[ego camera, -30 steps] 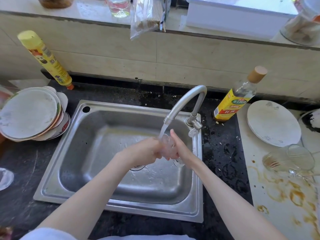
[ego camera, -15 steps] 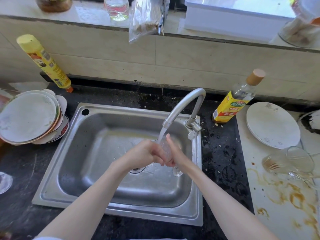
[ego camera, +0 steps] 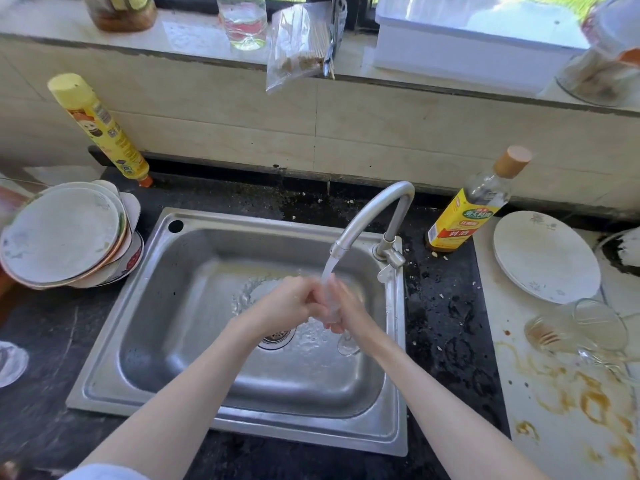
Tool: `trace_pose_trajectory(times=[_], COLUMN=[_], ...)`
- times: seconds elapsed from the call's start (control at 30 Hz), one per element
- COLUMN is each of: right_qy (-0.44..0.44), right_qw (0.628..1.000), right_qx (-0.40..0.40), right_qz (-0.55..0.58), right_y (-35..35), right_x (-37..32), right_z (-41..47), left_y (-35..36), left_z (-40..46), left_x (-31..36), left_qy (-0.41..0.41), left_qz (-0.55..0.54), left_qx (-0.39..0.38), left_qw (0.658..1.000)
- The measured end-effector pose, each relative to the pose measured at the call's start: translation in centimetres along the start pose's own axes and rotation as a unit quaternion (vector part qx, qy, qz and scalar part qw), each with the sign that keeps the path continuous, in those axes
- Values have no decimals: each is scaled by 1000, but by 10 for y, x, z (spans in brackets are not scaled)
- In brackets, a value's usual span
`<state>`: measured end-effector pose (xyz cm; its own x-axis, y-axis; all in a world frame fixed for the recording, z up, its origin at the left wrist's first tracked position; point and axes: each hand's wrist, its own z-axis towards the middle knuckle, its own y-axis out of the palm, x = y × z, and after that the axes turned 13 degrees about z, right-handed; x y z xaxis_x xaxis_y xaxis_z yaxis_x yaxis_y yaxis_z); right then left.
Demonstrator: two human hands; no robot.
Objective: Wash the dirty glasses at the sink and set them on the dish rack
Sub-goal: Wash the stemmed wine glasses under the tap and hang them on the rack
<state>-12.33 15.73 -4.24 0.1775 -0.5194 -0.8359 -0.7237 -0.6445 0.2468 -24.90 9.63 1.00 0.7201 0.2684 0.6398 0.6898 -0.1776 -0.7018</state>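
Over the steel sink (ego camera: 194, 271), both hands close around a clear stemmed glass (ego camera: 329, 308) under running water from the curved tap (ego camera: 372, 211). My left hand (ego camera: 291, 303) wraps its left side; my right hand (ego camera: 348, 308) presses its right side. The glass's round foot (ego camera: 347, 346) pokes out below my right wrist. The bowl is mostly hidden by fingers. Two dirty glasses (ego camera: 575, 329) lie tipped on the stained white board (ego camera: 561, 403) at the right. Another glass (ego camera: 10, 363) shows at the left edge.
A stack of plates (ego camera: 65, 233) sits left of the sink, with a yellow spray can (ego camera: 100, 129) behind it. A yellow-labelled bottle (ego camera: 467, 209) and a white plate (ego camera: 543, 256) stand right of the tap. Jars and a bag line the window ledge.
Both hands stay at the glass under the water, shifting slightly as they rub it. The camera view has dropped a little, showing more of the window ledge.
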Motion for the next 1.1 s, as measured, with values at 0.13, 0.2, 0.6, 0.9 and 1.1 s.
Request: trace_pose_trajectory(times=[0.13,0.2,0.6,0.9,1.1], right_qy=[-4,49,43,-2,31], right_qw=[1000,999,999,999,999], right_qx=[17,2,2,-20,-19], right_qz=[8,9,-6,-49,-41], right_y=[2,0,-1,-2,-8], right_x=[-3,-9,-8,-1,2], right_z=[-3,-3,-4,-5,-3], left_y=[0,-2,10,21,10], left_z=[-7,-9,-9,-6,-14], left_x=[2,0,-10,-18,-13], left_qy=[23,37,35,-48,36], left_qz=[-50,-24,-21,-55,8], left_qx=[-33,-138,-85,62,-101], left_qw=[998,989,996,995,994])
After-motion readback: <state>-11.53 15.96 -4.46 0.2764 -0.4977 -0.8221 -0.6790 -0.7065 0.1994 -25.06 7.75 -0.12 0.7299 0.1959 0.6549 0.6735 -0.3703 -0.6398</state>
